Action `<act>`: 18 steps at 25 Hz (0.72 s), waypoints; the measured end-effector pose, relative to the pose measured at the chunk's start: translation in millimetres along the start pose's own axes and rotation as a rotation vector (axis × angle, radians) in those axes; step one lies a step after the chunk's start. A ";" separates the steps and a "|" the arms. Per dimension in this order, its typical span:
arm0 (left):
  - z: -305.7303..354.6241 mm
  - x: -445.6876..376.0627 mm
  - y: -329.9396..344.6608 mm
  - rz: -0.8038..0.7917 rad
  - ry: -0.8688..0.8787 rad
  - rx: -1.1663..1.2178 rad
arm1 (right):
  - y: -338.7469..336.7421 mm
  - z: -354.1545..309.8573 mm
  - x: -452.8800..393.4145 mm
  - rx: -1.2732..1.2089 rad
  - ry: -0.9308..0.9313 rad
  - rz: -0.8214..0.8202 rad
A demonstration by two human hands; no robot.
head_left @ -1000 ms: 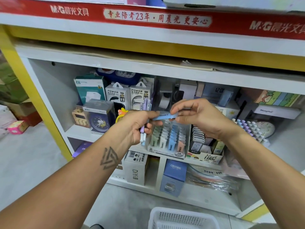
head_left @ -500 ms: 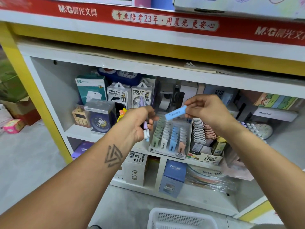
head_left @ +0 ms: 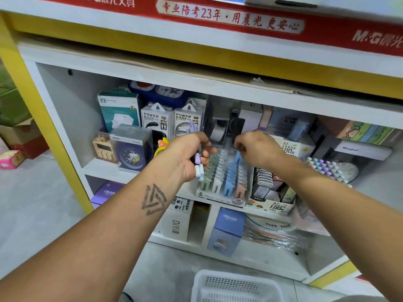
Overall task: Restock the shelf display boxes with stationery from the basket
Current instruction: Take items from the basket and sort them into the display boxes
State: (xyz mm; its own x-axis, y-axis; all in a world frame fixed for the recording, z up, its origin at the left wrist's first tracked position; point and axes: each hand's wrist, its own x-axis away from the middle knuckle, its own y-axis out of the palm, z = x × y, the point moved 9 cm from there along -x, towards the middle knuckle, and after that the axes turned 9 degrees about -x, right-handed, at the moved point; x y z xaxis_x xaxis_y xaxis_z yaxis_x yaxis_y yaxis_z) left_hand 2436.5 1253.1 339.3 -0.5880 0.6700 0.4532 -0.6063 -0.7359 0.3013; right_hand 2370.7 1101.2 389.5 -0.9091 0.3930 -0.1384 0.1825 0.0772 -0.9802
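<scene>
Blue pen (head_left: 238, 156) now lower, under right grip (head_left: 254, 149)

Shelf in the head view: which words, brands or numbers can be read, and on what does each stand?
"M&G": red header strip
"23": header slogan panel
"POWER BANK": two white packs
"CRUHRE": blue box
"DIYI": white box
"28": pastel display box
"100": refill display box
Other small print: blurred.

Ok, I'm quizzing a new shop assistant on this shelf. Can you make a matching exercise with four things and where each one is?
Things:
1. blue eraser
2. bundle of pastel pens
3. white basket
4. blue clock

Places:
A. on the floor below the shelf
B. gripped in the left hand
C. on the shelf, far left
D. pinched by the right hand over the display box

Pairs: 1-D, 2-B, 3-A, 4-C
</scene>
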 end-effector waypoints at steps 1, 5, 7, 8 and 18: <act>-0.1 0.3 0.2 -0.002 -0.002 -0.005 | 6.0 -2.3 -1.6 0.004 -0.005 -0.020; 1.2 2.1 -0.2 -0.007 -0.006 -0.010 | 18.8 -5.9 -2.7 -0.019 0.012 -0.024; 0.7 3.1 -0.4 -0.013 -0.011 -0.016 | 18.0 -6.3 -4.3 -0.056 0.020 -0.009; 0.3 3.7 0.3 -0.019 -0.015 -0.019 | 17.9 -5.1 -5.2 -0.075 0.027 -0.009; -0.8 15.5 21.9 -0.175 -0.031 0.052 | 3.6 -5.1 2.6 -0.211 0.090 -0.025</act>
State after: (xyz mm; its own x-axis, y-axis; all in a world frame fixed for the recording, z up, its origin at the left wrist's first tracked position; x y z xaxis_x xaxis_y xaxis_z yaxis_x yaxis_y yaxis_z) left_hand 2413.7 1247.4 352.2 -0.4586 0.7854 0.4157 -0.6686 -0.6131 0.4207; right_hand 2370.9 1107.2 386.3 -0.8790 0.4678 -0.0924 0.2438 0.2742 -0.9303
